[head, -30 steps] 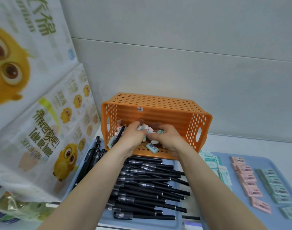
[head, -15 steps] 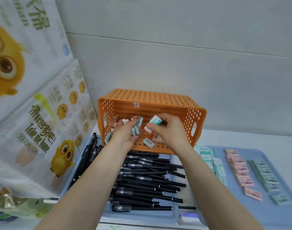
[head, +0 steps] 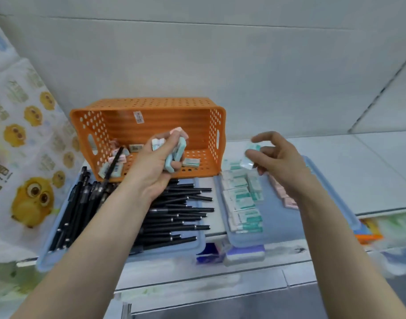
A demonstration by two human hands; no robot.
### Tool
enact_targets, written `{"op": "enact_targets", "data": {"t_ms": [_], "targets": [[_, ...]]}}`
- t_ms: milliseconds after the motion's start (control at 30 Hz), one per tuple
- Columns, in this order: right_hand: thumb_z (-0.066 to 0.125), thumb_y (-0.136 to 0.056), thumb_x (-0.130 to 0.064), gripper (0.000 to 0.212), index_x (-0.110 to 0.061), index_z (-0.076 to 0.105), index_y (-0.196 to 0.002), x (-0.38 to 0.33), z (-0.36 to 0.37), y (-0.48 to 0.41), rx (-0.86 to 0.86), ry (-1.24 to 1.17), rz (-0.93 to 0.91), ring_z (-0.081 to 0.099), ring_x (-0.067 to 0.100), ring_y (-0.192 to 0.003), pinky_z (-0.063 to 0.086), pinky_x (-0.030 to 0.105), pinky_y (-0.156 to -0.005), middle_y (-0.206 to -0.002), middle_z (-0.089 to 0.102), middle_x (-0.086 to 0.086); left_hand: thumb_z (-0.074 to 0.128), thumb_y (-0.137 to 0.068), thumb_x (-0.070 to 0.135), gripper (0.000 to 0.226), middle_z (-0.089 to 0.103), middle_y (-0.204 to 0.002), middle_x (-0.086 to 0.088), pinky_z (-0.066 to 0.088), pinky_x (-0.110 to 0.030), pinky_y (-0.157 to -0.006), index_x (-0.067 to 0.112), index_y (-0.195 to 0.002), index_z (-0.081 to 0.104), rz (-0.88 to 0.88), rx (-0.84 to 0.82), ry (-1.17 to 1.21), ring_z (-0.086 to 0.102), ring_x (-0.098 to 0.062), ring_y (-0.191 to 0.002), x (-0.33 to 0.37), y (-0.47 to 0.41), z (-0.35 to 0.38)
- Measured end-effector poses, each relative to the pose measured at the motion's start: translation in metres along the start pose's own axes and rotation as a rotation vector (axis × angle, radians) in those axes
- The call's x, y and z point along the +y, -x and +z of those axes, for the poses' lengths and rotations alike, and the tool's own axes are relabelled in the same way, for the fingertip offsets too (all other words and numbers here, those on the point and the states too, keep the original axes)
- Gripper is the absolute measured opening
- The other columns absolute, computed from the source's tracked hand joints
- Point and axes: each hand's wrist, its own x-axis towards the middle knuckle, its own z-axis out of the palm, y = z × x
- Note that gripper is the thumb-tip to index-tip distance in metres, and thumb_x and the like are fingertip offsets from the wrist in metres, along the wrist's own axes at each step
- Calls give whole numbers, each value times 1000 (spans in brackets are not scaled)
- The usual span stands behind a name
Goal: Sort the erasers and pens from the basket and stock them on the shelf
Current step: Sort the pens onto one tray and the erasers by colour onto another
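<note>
Erasers [head: 175, 155], mint and pink blocks, overfill the gripping left hand [head: 154, 166] before the perforated orange plastic basket [head: 151, 107] and could spill among black pens [head: 176, 210]; the right hand [head: 279, 157] pinches one over a blue tray [head: 275, 219].

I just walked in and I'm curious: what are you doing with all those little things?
A person is sorting stationery on a shelf. The left hand grips a bunch of erasers before the tipped orange basket, where a few erasers and one black pen lie. The right hand pinches one mint eraser over the blue tray of eraser rows. Black pens fill the other tray.
</note>
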Motion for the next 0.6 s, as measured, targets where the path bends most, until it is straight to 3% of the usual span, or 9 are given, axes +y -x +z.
{"op": "enact_targets", "data": {"t_ms": [33,100,233,367,467,533,600], "targets": [[71,-86,-8,23,-5,61,-106,4,-13,0,43,18,14,55,10,-51,46,21,-53,-62,61,8,69,-78,33,31,64,-101,-8,37,-12,-41,12,-101,69,1,2,6,54,-11,-65,-3,4,5],[72,-85,-6,18,-4,65,-101,11,-34,2,38,63,59,57,9,-49,48,21,-51,-70,62,10,67,-82,36,27,66,-102,-10,35,-12,-39,14,-96,63,5,21,23,54,-11,-61,-10,12,17],[69,-86,-1,13,-9,69,-96,26,-59,18,-159,161,167,64,15,-53,55,26,-56,-80,63,12,66,-86,37,26,66,-97,-10,33,-12,-38,18,-98,54,12,83,32,56,-11,-55,-32,29,42],[73,-82,-1,17,-8,64,-94,40,-64,35,-341,227,227,68,20,-57,55,28,-55,-74,66,8,63,-89,34,21,60,-99,-16,32,-14,-36,17,-89,50,66,103,-13,54,-12,-54,-52,42,57],[76,-80,-1,20,-6,63,-94,47,-57,45,-395,252,229,70,24,-59,60,33,-60,-72,68,8,64,-90,30,19,60,-79,-7,31,-17,-35,17,-85,51,70,112,-92,54,-15,-55,-66,51,67],[77,-79,-2,18,-8,66,-91,51,-51,49,-364,289,175,69,20,-56,58,25,-56,-79,69,10,64,-91,25,17,56,-67,-3,31,-17,-35,17,-81,52,72,118,-162,53,-16,-54,-74,57,74],[78,-78,-5,15,-12,67,-86,54,-44,51,-334,360,108,69,15,-55,54,20,-55,-82,68,9,67,-89,24,16,55,-69,-4,32,-17,-36,18,-80,55,75,124,-250,53,-16,-53,-81,62,78]]}}
